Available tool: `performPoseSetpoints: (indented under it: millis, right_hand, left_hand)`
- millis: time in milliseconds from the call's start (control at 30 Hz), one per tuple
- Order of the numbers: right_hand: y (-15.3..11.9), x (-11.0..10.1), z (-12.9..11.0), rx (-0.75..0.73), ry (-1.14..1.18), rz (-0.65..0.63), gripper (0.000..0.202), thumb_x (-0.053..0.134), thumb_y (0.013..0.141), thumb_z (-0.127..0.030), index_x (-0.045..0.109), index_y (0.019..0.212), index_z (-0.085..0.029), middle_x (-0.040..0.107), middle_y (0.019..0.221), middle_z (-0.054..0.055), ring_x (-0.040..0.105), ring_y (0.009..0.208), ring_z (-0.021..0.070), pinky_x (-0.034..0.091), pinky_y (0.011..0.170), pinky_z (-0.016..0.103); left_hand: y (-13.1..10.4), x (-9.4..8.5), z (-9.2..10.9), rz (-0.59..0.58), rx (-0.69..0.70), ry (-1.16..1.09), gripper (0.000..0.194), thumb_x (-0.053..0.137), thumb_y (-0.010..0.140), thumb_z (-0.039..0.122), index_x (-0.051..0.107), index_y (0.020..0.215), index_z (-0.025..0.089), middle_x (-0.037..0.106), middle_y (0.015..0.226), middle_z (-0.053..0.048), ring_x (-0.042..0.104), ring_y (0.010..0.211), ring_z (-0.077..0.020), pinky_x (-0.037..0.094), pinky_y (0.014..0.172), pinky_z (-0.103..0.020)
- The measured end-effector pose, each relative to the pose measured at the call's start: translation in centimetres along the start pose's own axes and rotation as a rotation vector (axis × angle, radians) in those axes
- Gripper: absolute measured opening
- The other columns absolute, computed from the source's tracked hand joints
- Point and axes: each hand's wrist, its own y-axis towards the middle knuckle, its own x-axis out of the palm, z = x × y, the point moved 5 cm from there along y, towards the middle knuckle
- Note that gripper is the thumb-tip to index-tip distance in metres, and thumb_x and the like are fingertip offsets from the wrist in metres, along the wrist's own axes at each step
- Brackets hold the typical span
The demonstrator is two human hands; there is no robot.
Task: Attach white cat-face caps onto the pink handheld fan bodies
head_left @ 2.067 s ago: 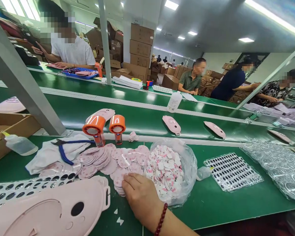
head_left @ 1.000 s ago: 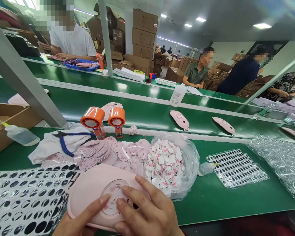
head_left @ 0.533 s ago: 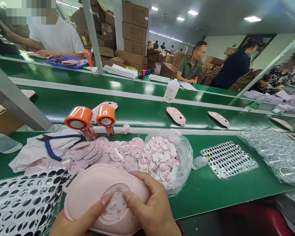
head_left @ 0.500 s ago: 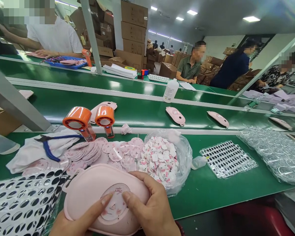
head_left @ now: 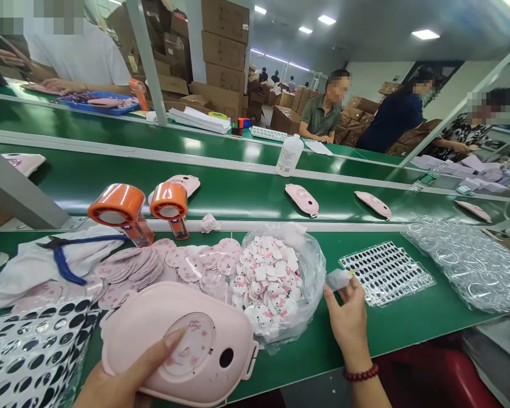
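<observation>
The person's left hand [head_left: 123,382] is holding a pink oval casing [head_left: 176,343] from below at the near edge of the green bench [head_left: 408,326], its thumb pressing flat on the round printed disc [head_left: 188,343] set in the casing's face; the other fingers are hidden underneath. The right hand [head_left: 349,323], a red bead bracelet [head_left: 360,373] circling its wrist, is reaching away from the casing, fingertips pinching a small clear squeeze bottle [head_left: 338,279] with a yellow tip. Between the two hands an open plastic bag [head_left: 312,283] of small white-and-pink cat charms is bulging, blocking the straight path across. Just beyond the right hand a sheet of black oval stickers [head_left: 386,272] is lying flat, with clear bagged rings [head_left: 467,263] farther out. Left of the left hand a larger sticker sheet [head_left: 29,354] is curling up. Beyond the casing, loose pink discs [head_left: 131,266] are fanning out, then blue-handled pliers [head_left: 63,258] on a white cloth [head_left: 21,272], and two orange handheld fans [head_left: 130,209] are standing at the belt's edge. Finished pink casings are riding the conveyor [head_left: 246,192] beyond, where other people are sitting.
</observation>
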Motion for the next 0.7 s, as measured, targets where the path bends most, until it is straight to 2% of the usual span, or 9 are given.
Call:
performPoseSetpoints:
  millis: [100,200,267,333,400,433,500,567,700]
  right_hand:
    - [0.7,0.8,0.2,-0.032,0.02,-0.051,0.058,0.07,0.083,-0.061,0.061,0.119,-0.017,0.071,0.122,0.018,0.068,0.114,0.0347,0.051,0.102,0.05]
    - [-0.5,0.1,-1.2,-0.094,0.054,-0.016,0.057,0.062,0.09,-0.061,0.057,0.127,-0.017,0.07,0.122,0.017,0.069,0.111,0.0326,0.055,0.095,0.047]
    - [-2.5,-0.5,-3.3,-0.196,0.093,-0.017,0.061,0.059,0.092,-0.06,0.053,0.136,-0.017,0.07,0.119,0.017,0.07,0.106,0.0324,0.058,0.086,0.045]
    - [-5.2,-0.5,-6.1,-0.285,0.18,-0.118,0.066,0.061,0.092,-0.06,0.05,0.142,-0.019,0.07,0.108,0.014,0.071,0.089,0.0287,0.058,0.072,0.039]
    - [-7.9,0.5,-9.1,-0.278,0.323,-0.335,0.067,0.066,0.089,-0.059,0.048,0.142,-0.023,0.069,0.095,0.007,0.066,0.068,0.0209,0.054,0.058,0.031]
    - [-9.2,1.2,-10.6,-0.263,0.399,-0.448,0.063,0.069,0.087,-0.06,0.052,0.136,-0.025,0.067,0.089,0.004,0.062,0.062,0.0178,0.049,0.053,0.028]
    - [-11.0,2.4,-13.3,-0.258,0.481,-0.595,0.052,0.074,0.081,-0.065,0.063,0.114,-0.026,0.064,0.084,0.001,0.059,0.06,0.0152,0.045,0.05,0.025]
    - [-11.8,3.4,-15.0,-0.263,0.505,-0.676,0.048,0.076,0.078,-0.067,0.067,0.098,-0.025,0.063,0.079,0.0,0.058,0.059,0.0146,0.044,0.05,0.025]
    - [-12.0,4.7,-16.1,-0.296,0.434,-0.742,0.036,0.08,0.075,-0.056,0.071,0.093,-0.025,0.065,0.073,0.001,0.059,0.058,0.0172,0.049,0.052,0.028]
  left_hand:
    - [-0.1,-0.2,0.0,0.014,0.003,-0.044,0.107,0.099,0.039,0.024,0.06,0.138,0.04,0.079,0.116,0.003,0.067,0.119,-0.0346,0.066,0.072,-0.03]
    - [-0.4,-0.4,0.3,0.025,0.021,-0.08,0.11,0.098,0.035,0.021,0.061,0.137,0.04,0.078,0.119,0.003,0.064,0.123,-0.0354,0.066,0.072,-0.029]
    - [-0.6,-0.5,0.4,0.041,0.027,-0.084,0.111,0.099,0.036,0.023,0.059,0.139,0.039,0.078,0.118,0.002,0.061,0.127,-0.0359,0.066,0.072,-0.028]
    - [-0.9,-0.4,0.5,0.024,0.036,-0.075,0.112,0.099,0.037,0.024,0.057,0.14,0.038,0.078,0.119,0.001,0.059,0.13,-0.0372,0.066,0.073,-0.029]
    - [-1.2,-0.3,0.8,-0.011,0.084,-0.063,0.107,0.098,0.04,0.023,0.058,0.139,0.037,0.076,0.123,0.001,0.059,0.13,-0.0369,0.066,0.078,-0.029]
    - [-1.4,-0.3,1.0,-0.019,0.118,-0.059,0.104,0.097,0.041,0.023,0.06,0.138,0.036,0.075,0.126,0.001,0.059,0.13,-0.0366,0.065,0.08,-0.03]
    - [-1.7,-0.5,1.3,-0.019,0.176,-0.045,0.097,0.097,0.043,0.025,0.064,0.134,0.035,0.072,0.132,0.001,0.061,0.127,-0.0364,0.064,0.084,-0.03]
    - [-1.9,-0.9,1.5,-0.012,0.211,-0.016,0.091,0.097,0.044,0.03,0.067,0.13,0.032,0.071,0.134,-0.001,0.064,0.123,-0.0373,0.064,0.087,-0.033]
    - [-2.0,-2.1,1.5,0.004,0.295,0.079,0.083,0.097,0.046,0.04,0.07,0.124,0.026,0.075,0.125,-0.005,0.069,0.113,-0.0363,0.063,0.089,-0.034]
